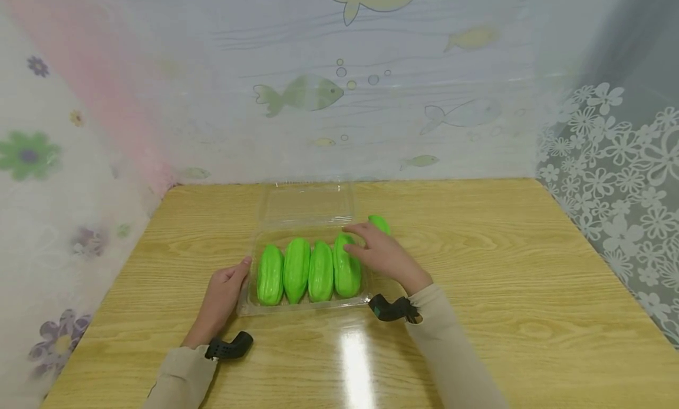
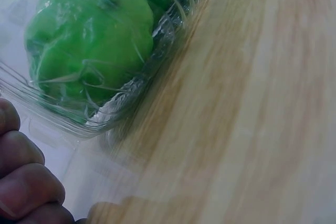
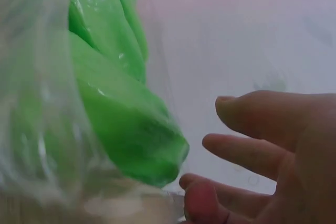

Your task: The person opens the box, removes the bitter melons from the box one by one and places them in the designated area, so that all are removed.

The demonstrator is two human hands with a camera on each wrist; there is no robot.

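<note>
A clear plastic clamshell box [image 1: 305, 304] lies on the table with its lid [image 1: 307, 204] folded back. Inside, several long, ribbed green vegetable-like pieces [image 1: 296, 270] lie side by side. My left hand [image 1: 221, 294] holds the box by its left edge, and its curled fingers [image 2: 29, 190] show beside the corner in the left wrist view. Over the box's right side, my right hand [image 1: 384, 253] has its fingers loosely spread around the top of the rightmost green piece [image 1: 347, 276]. The right wrist view shows a gap between those fingers [image 3: 247, 153] and the nearest green tip [image 3: 152, 153].
Another green piece [image 1: 379, 223] lies on the table outside the box, partly hidden behind my right hand. The wood-grain table [image 1: 504, 279] meets a fish-patterned curtain [image 1: 307, 132] at its back edge. Patterned curtains also hang at both sides.
</note>
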